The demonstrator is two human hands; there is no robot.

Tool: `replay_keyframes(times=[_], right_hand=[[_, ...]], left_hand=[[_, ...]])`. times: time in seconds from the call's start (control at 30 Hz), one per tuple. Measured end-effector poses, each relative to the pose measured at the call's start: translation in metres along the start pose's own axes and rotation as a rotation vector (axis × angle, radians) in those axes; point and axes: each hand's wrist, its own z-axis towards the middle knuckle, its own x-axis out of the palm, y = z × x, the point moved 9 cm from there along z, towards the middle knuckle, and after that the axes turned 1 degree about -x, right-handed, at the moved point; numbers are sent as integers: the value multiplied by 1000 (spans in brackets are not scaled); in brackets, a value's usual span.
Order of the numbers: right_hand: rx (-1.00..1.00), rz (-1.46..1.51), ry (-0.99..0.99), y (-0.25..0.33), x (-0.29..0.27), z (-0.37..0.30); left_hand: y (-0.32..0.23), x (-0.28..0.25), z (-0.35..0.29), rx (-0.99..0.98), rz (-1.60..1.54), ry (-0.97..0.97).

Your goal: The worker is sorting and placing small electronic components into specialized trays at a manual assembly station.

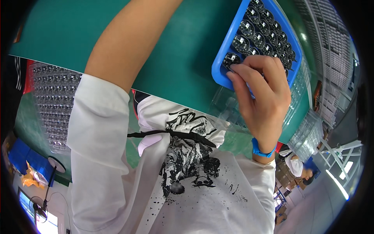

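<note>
My right hand [265,87], with a blue band [261,150] on its wrist, reaches over the near left corner of a blue plastic tray [223,62]. Thumb and forefinger are pinched at the lower edge of a small round black circuit board [232,58]. That piece lies at the end of a row. More round black boards [249,29] with small white parts fill the tray, and my fingers cover some of them. My left forearm [124,43] stretches across the table and leaves the picture at the top, so the left hand is out of sight.
The tray stands on a green tabletop [177,66]. Clear plastic trays [230,103] lie under and beside it, with a stack [306,132] at the right. Left of me, below table level, is a clear tray of small parts [54,105]. Another person [298,167] is at the far right.
</note>
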Motion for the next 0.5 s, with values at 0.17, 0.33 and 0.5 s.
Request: replay_keyframes(times=[0.17, 0.33, 0.5], right_hand=[[17, -7, 7, 1, 2, 0], [41, 21, -18, -4, -2, -4], [-62, 42, -147, -1, -11, -9]], left_hand=[[9, -4, 0, -39, 9, -9], [-3, -1, 1, 24, 3, -9], [0, 1, 3, 32, 69, -15]])
